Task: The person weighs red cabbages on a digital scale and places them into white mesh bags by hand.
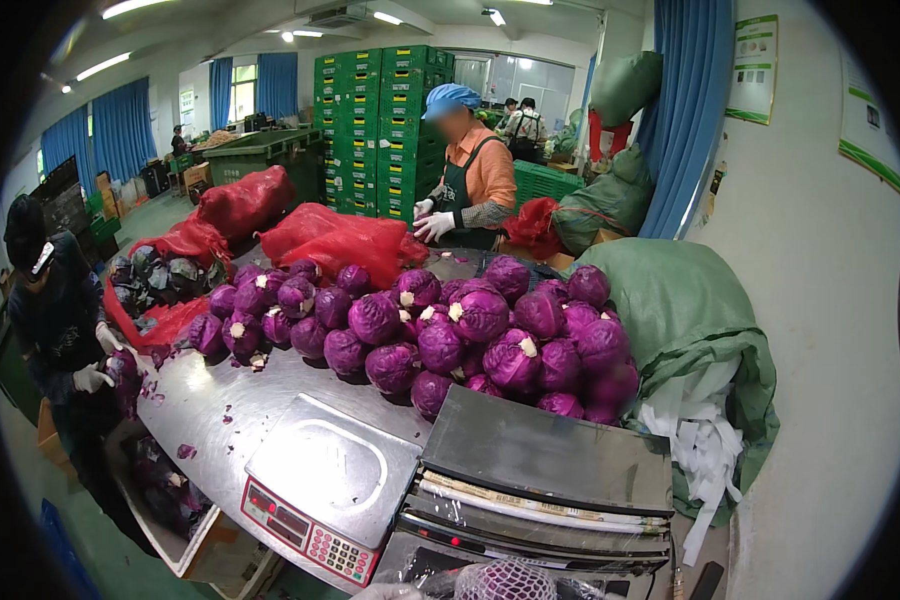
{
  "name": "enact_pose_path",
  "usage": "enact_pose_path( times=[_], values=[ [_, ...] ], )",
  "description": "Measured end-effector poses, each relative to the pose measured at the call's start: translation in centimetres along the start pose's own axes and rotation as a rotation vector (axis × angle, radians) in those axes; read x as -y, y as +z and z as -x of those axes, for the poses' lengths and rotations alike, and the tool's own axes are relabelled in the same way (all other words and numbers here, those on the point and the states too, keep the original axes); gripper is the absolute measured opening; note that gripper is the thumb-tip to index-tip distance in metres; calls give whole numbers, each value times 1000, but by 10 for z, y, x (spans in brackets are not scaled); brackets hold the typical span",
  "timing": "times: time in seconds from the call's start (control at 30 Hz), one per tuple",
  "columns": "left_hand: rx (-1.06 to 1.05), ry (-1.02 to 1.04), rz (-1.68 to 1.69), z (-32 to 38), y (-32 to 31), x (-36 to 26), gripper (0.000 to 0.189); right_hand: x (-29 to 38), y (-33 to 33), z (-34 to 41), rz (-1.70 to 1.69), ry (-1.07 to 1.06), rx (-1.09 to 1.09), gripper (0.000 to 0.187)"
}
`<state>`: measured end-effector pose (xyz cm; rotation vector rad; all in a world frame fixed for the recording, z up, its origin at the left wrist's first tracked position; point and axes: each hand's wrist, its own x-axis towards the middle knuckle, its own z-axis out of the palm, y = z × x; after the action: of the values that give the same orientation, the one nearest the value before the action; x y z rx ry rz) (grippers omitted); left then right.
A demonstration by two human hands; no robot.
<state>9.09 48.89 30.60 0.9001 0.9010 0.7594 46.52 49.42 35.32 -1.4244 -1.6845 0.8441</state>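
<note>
A red cabbage (506, 581) in a white foam net, with clear plastic film about it, is cut off by the bottom edge of the view. Just left of it, only a sliver of my left hand (386, 592) shows, its fingers too cropped to read. My right hand is out of view. Directly ahead stands a film wrapping machine (547, 450) with a dark top plate and a film roll (540, 506). To its left, a digital scale (337, 465) with a bare metal pan rests on the steel table (195, 405). Many loose red cabbages (439, 345) are heaped behind both.
Red mesh sacks (330, 240) lie along the table's far side. One co-worker (469, 165) stands behind them; another (52, 300) handles a cabbage at left, above a bin of trimmed leaves (165, 487). A green sack (682, 300) with white strips flanks the right wall.
</note>
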Motion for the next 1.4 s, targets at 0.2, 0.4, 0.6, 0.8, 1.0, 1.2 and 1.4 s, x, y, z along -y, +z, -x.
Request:
enact_pose_path(
  times=[0.2, 0.4, 0.6, 0.8, 1.0, 1.2, 1.4],
  values=[
    [-437, 294, 445, -10, 30, 20, 26, 25, 39, -33, -574, 394, -236, 22],
    [-398, 317, 860, 45, 31, 41, 10, 6, 10, -30, -986, 586, -232, 26],
    [-407, 101, 926, 52, 22, 121, 11, -110, 15, -7, -842, 700, -94, 23],
    [-153, -83, 726, 6, 18, 222, 63, -77, 104, -32, 322, -211, -247, 12],
    [-544, 218, 331, -26, 71, 100, 37, -59, 146, -39, -467, 198, -5, 19],
    [-259, 698, -95, -31, 49, 10, 36, 14, 138, -50, -427, -542, -81, 19],
    [583, 219, 372, -35, 48, -6, 40, 57, 102, -67, 150, -783, -251, 14]
  ],
)
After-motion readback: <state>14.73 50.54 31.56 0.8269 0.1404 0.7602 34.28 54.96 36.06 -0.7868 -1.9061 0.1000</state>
